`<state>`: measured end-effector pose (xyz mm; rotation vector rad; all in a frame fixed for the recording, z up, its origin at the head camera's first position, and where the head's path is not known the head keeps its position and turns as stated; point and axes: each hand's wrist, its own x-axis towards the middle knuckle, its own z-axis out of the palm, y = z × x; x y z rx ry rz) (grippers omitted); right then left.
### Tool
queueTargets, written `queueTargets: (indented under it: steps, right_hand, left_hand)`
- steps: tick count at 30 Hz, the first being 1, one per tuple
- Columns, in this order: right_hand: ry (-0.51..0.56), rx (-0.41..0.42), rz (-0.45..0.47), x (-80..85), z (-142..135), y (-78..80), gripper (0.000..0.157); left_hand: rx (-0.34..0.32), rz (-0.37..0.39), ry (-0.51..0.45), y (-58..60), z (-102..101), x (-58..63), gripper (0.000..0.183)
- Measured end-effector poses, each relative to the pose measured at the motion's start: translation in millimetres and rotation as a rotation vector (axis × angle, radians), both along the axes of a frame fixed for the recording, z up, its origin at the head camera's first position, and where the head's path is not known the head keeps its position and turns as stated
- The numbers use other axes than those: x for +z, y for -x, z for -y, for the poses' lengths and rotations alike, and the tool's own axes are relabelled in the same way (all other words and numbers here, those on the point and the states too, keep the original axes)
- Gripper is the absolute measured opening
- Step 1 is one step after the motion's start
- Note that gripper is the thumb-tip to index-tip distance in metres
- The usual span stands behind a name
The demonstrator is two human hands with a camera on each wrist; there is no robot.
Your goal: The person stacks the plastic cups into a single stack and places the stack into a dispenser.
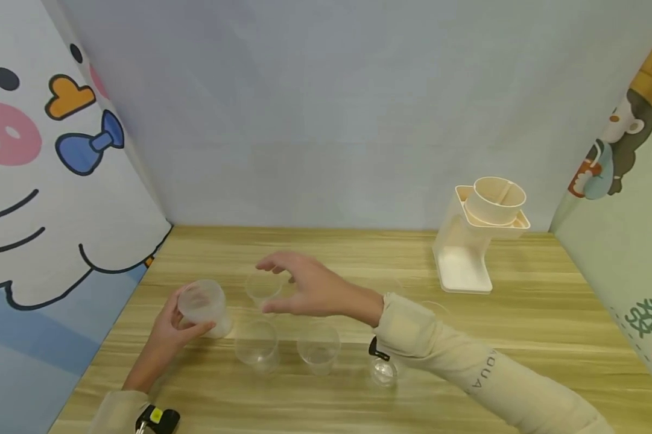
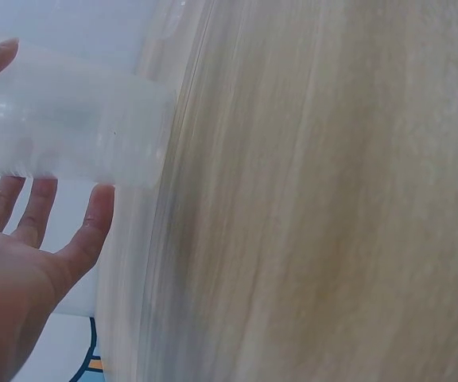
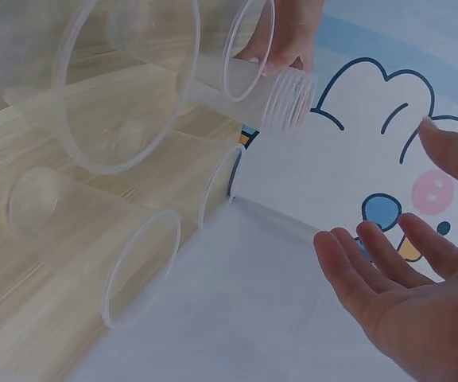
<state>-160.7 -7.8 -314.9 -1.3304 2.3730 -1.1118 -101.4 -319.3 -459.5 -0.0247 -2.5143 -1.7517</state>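
At the left of the head view, my left hand (image 1: 168, 328) grips a stack of clear plastic cups (image 1: 202, 301), standing upright on the table. The left wrist view has the thumb on one side of the stack (image 2: 70, 119) and the fingers on the other. Several rims sit close together at its mouth (image 3: 289, 99). My right hand (image 1: 306, 286) hovers beside a single clear cup (image 1: 262, 289), fingers spread apart from the thumb and nothing between them. Two more clear cups, one on the left (image 1: 256, 345) and one on the right (image 1: 318, 346), stand nearer to me.
Further right, a clear cup (image 1: 383, 372) is partly hidden below my right sleeve. Faint rims show behind that forearm. A cream stand (image 1: 464, 271) with a round cup-like holder (image 1: 494, 208) on top is at the back right. Printed cloth walls (image 1: 326, 120) border the wooden table (image 1: 521, 374).
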Motion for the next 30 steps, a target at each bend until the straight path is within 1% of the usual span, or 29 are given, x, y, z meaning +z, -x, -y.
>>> queueTargets:
  steps: [4, 13, 18, 25, 30]
  right_hand:
    - [0.027, -0.024, 0.008, 3.8, -12, -1.2, 0.059]
    - [0.057, -0.055, 0.023, 5.3, -38, -3.8, 0.060]
    - [0.083, -0.069, 0.020, 5.7, -53, -8.6, 0.060]
    - [0.122, -0.093, 0.011, 4.7, -69, -15.4, 0.058]
    - [0.142, -0.114, 0.013, 4.1, -81, -19.7, 0.057]
  left_hand:
    - [-0.010, 0.006, -0.007, 1.2, 0, 1.8, 0.080]
    - [-0.001, -0.010, 0.008, 0.2, -1, 4.3, 0.081]
    - [-0.008, -0.008, 0.004, -0.7, -1, 4.1, 0.081]
    - [0.005, 0.002, -0.005, -4.1, -1, 3.0, 0.081]
    - [0.003, -0.004, -0.012, -3.8, -2, 2.6, 0.079]
